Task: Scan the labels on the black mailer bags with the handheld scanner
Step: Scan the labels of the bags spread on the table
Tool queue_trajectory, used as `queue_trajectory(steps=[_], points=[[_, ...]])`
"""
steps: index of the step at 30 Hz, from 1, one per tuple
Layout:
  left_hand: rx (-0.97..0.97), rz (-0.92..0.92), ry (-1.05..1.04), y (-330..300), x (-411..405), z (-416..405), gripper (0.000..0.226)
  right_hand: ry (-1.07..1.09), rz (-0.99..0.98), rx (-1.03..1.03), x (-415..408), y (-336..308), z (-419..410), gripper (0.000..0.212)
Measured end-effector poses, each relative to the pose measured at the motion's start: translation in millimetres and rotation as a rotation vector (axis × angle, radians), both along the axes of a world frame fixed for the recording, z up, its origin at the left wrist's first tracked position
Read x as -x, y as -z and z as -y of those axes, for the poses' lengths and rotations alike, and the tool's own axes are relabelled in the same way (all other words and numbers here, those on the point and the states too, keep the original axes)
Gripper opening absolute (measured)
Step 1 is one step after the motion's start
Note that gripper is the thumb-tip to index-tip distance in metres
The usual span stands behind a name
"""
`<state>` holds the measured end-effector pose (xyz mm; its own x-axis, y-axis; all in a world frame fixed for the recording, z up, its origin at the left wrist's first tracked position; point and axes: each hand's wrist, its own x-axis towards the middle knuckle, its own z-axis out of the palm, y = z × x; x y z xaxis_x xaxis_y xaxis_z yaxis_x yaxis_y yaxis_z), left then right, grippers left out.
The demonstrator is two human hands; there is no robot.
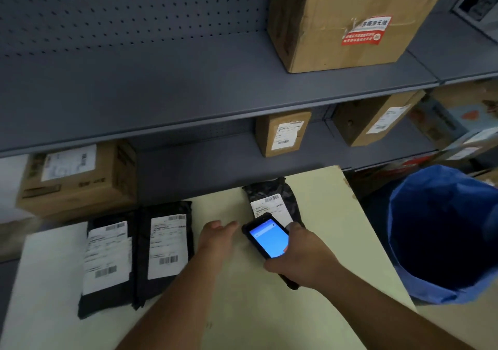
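- We see two black bags (107, 263) (164, 250) side by side on the left of the bench (336, 215), labels up.
- Our left hand (215, 239) rests open on the bench, holding nothing.
- Our right hand (299, 258) grips the scanner (266, 239) over the third bag (272, 201).

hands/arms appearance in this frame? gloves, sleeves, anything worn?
Both bare. The left hand and right hand have no gloves, and no rings or watch show. Both forearms are uncovered all the way to the bottom edge of the frame, so no sleeve is in view. No wristbands, straps or markings are visible, though the picture is somewhat soft and dim.
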<state>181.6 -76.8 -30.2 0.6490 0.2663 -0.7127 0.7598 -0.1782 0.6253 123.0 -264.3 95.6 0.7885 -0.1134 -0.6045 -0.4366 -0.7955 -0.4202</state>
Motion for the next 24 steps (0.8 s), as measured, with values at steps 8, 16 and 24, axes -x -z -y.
queue_trajectory(steps=[8, 16, 24], points=[[-0.325, 0.129, 0.010, -23, 29, -85, 0.034, -0.094, 0.004, -0.011, 9, -1, -56, 0.051], [-0.632, 0.088, 0.092, -21, 48, -131, 0.070, -0.149, -0.008, -0.024, 18, 8, -93, 0.058], [-0.687, -0.029, 0.168, -13, 45, -136, 0.101, -0.195, 0.006, -0.009, 17, 17, -110, 0.060]])
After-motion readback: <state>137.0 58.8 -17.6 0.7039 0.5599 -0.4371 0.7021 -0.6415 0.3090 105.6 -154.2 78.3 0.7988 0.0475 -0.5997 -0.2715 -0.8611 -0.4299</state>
